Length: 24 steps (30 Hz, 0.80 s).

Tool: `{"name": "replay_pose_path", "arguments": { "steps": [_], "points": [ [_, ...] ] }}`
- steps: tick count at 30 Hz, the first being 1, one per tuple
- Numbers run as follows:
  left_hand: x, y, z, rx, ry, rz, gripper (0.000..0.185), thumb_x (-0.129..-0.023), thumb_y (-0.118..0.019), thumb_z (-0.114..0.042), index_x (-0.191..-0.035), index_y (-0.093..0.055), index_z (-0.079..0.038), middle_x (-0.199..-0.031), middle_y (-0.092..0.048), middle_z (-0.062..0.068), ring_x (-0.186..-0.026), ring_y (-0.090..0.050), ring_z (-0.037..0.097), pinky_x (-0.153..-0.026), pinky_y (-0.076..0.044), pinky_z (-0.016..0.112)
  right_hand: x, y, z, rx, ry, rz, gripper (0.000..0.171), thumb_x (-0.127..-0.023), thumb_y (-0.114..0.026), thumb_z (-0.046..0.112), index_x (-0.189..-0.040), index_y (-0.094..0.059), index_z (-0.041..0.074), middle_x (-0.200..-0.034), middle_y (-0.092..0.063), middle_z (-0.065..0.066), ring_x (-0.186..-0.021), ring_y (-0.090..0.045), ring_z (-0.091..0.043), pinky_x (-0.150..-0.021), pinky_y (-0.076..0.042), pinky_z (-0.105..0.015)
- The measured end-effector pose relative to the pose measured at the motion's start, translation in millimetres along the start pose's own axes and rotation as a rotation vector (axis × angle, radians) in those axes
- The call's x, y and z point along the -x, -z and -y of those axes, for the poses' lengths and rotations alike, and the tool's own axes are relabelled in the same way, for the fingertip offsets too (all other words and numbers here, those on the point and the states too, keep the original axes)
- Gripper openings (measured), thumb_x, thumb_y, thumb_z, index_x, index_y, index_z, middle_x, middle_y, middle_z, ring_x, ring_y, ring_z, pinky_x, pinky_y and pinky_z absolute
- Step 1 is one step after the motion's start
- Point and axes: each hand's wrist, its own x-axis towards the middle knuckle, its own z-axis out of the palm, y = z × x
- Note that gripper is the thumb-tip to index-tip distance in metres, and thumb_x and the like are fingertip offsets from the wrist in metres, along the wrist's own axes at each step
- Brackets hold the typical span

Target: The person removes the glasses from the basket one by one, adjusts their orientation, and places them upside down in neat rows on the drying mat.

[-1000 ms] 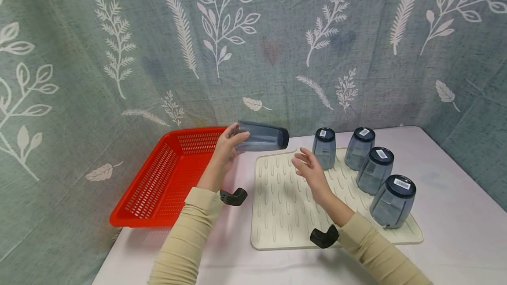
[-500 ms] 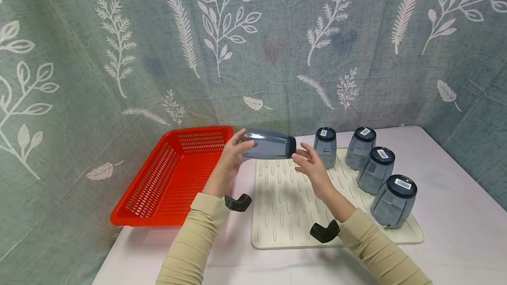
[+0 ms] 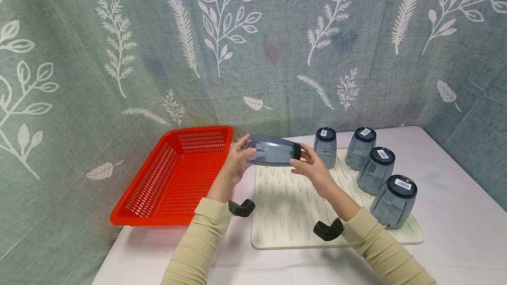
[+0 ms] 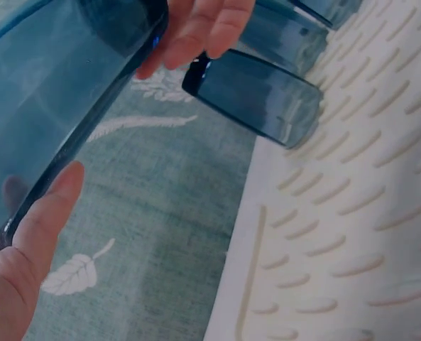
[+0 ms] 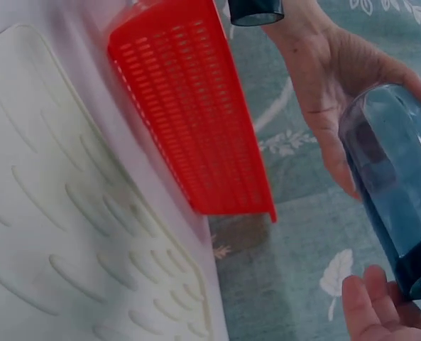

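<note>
A blue-grey tinted drinking glass (image 3: 273, 149) lies sideways in the air over the back of the cream ribbed mat (image 3: 277, 214). My left hand (image 3: 234, 164) grips its rim end, the thumb on the near side. At the dark, thick base end, my right hand (image 3: 314, 171) holds the glass between thumb and fingers. In the left wrist view the left thumb (image 4: 50, 213) lies along the side of the glass (image 4: 61, 85). The right wrist view has the right fingertips (image 5: 370, 295) at the base of the glass (image 5: 402, 170).
Several matching glasses stand upside down on the mat's right part, among them a front one (image 3: 394, 201) and a back one (image 3: 325, 148). A red perforated basket (image 3: 138, 179) stands left of the mat on the white table (image 3: 455, 232). A patterned curtain (image 3: 269, 47) hangs behind.
My left hand has brought the glass right and slightly down, toward the right hand. The right hand, apart from it a second ago, has taken hold of its base.
</note>
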Motion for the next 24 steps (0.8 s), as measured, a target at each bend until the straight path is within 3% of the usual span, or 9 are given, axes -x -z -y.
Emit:
{"name": "replay_pose_path", "arguments": {
  "steps": [6,11,15,21,24],
  "points": [
    [2.1,-0.4,6.7,0.003,-0.026,0.008,0.069,-0.078,-0.049,-0.012,-0.143,-0.026,-0.003,-0.138,-0.035,0.020,-0.108,-0.048,0.021,-0.102,-0.031,0.056,1,1,2,0.002,0.009,0.024,0.074,-0.088,-0.058,0.014,-0.146,-0.012,0.009,-0.143,-0.029,-0.019,-0.116,-0.045,-0.027,-0.091,-0.046,-0.039],
    [4.3,-1.1,11.9,0.067,-0.029,-0.016,0.066,-0.078,-0.048,-0.009,-0.141,-0.030,-0.003,-0.124,-0.045,0.013,-0.092,-0.056,0.013,-0.087,-0.048,0.036,2,2,4,0.027,0.026,0.034,0.073,-0.087,-0.059,0.015,-0.145,-0.015,0.008,-0.141,-0.031,-0.021,-0.104,-0.052,-0.016,-0.089,-0.048,-0.039],
    [6.9,-3.3,16.7,0.131,-0.041,-0.025,0.068,-0.077,-0.053,-0.010,-0.141,-0.029,-0.002,-0.112,-0.051,0.005,-0.084,-0.057,0.010,-0.075,-0.051,0.026,2,4,5,0.043,0.033,0.043,0.072,-0.087,-0.060,0.017,-0.144,-0.017,0.008,-0.138,-0.033,-0.022,-0.099,-0.053,-0.012,-0.086,-0.050,-0.036],
    [8.5,-6.5,24.4,0.197,-0.084,0.037,0.068,-0.077,-0.053,-0.010,-0.140,-0.029,0.001,-0.103,-0.055,0.001,-0.081,-0.057,0.010,-0.073,-0.052,0.024,1,7,6,0.059,0.029,0.056,0.071,-0.087,-0.061,0.016,-0.143,-0.019,0.006,-0.135,-0.035,-0.021,-0.097,-0.053,-0.010,-0.084,-0.050,-0.038],
    [9.5,-7.6,28.3,0.229,-0.099,0.068,0.064,-0.078,-0.051,-0.009,-0.137,-0.031,0.000,-0.101,-0.056,0.001,-0.081,-0.057,0.010,-0.073,-0.052,0.024,2,7,6,0.084,0.036,0.067,0.074,-0.086,-0.062,0.019,-0.143,-0.017,0.005,-0.136,-0.034,-0.023,-0.097,-0.052,-0.010,-0.081,-0.050,-0.034]
  ]
}}
